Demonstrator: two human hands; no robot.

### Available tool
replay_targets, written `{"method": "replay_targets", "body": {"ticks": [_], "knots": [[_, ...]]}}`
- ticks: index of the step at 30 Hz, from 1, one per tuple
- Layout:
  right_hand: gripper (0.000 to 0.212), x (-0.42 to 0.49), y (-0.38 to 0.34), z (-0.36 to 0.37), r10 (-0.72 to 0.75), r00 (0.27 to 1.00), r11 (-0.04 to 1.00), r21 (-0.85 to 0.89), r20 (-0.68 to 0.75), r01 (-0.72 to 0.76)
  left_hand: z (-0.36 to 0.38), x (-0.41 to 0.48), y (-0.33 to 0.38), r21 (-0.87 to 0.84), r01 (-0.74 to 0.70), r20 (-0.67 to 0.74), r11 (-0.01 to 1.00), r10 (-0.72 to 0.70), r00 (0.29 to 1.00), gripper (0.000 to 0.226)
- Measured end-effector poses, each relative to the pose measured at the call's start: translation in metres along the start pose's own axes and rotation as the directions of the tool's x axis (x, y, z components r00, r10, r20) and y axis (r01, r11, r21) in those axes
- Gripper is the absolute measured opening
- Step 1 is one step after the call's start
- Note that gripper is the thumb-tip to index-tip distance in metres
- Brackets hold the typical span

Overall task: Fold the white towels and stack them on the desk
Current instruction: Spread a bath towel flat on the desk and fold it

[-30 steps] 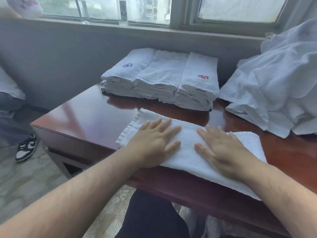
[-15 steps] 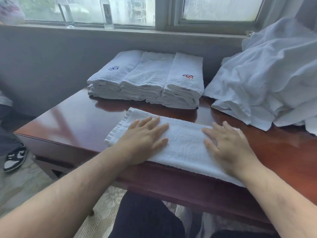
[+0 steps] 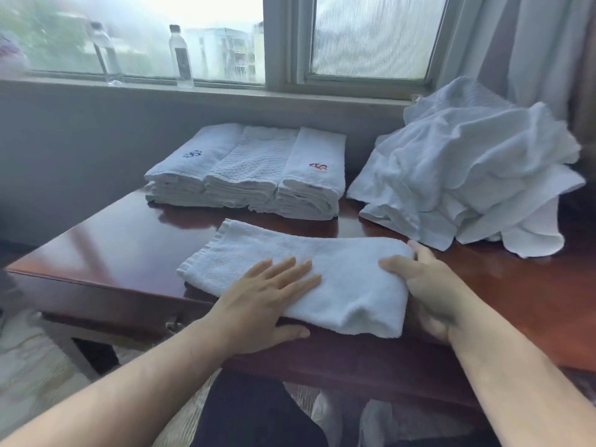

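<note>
Left hand [image 3: 267, 296] flat, fingers straight, pressing folded towel [image 3: 290, 269] at desk [image 3: 106, 246] near edge; right hand [image 3: 425, 291] gripping its right end. Beyond: three folded stacks [image 3: 248, 175]; far right, unfolded heap [image 3: 467, 179].

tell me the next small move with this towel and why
Probably lift the right end over toward the left. The right hand pinches the end of the strip-folded towel, thumb on top, while the left hand presses it flat to the desk. It is much longer than the folded stacks behind.
</note>
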State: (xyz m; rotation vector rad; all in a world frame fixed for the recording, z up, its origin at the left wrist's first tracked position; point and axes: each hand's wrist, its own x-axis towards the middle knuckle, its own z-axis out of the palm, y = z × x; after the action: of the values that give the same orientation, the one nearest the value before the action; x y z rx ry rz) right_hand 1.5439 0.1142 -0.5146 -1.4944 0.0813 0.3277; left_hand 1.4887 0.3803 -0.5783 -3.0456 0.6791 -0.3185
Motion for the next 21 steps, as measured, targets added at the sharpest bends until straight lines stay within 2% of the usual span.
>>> {"method": "replay_targets", "body": {"ticks": [1, 2, 4, 6, 8, 10, 12, 14, 15, 17, 19, 20, 21], "knots": [[0.071, -0.003, -0.003, 0.003, -0.032, 0.999, 0.998, 0.052, -0.002, 0.032, 0.0, -0.002, 0.003, -0.028, 0.011, -0.037, 1.0, -0.012, 0.999, 0.086], [0.066, -0.006, -0.008, 0.006, -0.052, 0.999, 0.994, 0.099, 0.012, 0.051, 0.0, -0.004, 0.007, -0.056, 0.024, -0.075, 0.998, -0.028, 0.997, 0.083], [0.037, -0.012, -0.019, 0.018, -0.08, 0.992, 0.97, 0.236, 0.096, 0.056, -0.001, -0.004, 0.016, -0.114, 0.051, -0.151, 0.992, -0.068, 0.986, 0.079], [0.016, -0.017, -0.031, 0.034, -0.105, 0.982, 0.931, 0.363, 0.159, 0.041, -0.001, -0.001, 0.024, -0.178, 0.051, -0.252, 0.983, -0.095, 0.963, 0.064], [0.011, -0.019, -0.045, 0.052, -0.119, 0.98, 0.917, 0.396, 0.157, 0.048, -0.002, 0.0, 0.029, -0.203, 0.036, -0.322, 0.978, -0.102, 0.941, 0.036], [0.008, -0.018, -0.058, 0.065, -0.122, 0.98, 0.927, 0.37, 0.154, 0.057, -0.004, 0.0, 0.03, -0.241, 0.06, -0.316, 0.969, -0.137, 0.939, 0.015], [0.008, -0.012, -0.07, 0.07, -0.125, 0.976, 0.948, 0.311, 0.177, 0.065, -0.01, -0.001, 0.03, -0.377, 0.098, -0.275, 0.921, -0.212, 0.938, 0.009], [0.012, -0.007, -0.086, 0.069, -0.134, 0.964, 0.966, 0.247, 0.228, 0.076, -0.023, 0.0, 0.031, -0.634, 0.131, -0.208, 0.762, -0.332, 0.92, 0.012], [0.01, -0.005, -0.094, 0.067, -0.15, 0.956, 0.97, 0.226, 0.252, 0.093, -0.033, 0.001, 0.032, -0.767, 0.133, -0.16, 0.628, -0.388, 0.908, 0.014], [0.008, 0.001, -0.108, 0.058, -0.22, 0.942, 0.948, 0.283, 0.255, 0.145, -0.053, 0.003, 0.031, -0.949, 0.111, -0.031, 0.296, -0.436, 0.899, 0.022], [0.015, 0.016, -0.112, 0.042, -0.293, 0.942, 0.913, 0.339, 0.163, 0.225, -0.07, 0.006, 0.029, -0.992, 0.122, 0.111, -0.002, -0.429, 0.897, 0.018], [0.015, 0.024, -0.108, 0.033, -0.313, 0.947, 0.918, 0.278, 0.069, 0.283, -0.078, 0.008, 0.029, -0.984, 0.119, 0.164, -0.13, -0.428, 0.889, 0.02], [0.013, 0.031, -0.1, 0.023, -0.318, 0.948, 0.937, 0.144, -0.032, 0.319, -0.086, 0.011, 0.028, -0.965, 0.107, 0.205, -0.24, -0.429, 0.88, 0.026]]}}
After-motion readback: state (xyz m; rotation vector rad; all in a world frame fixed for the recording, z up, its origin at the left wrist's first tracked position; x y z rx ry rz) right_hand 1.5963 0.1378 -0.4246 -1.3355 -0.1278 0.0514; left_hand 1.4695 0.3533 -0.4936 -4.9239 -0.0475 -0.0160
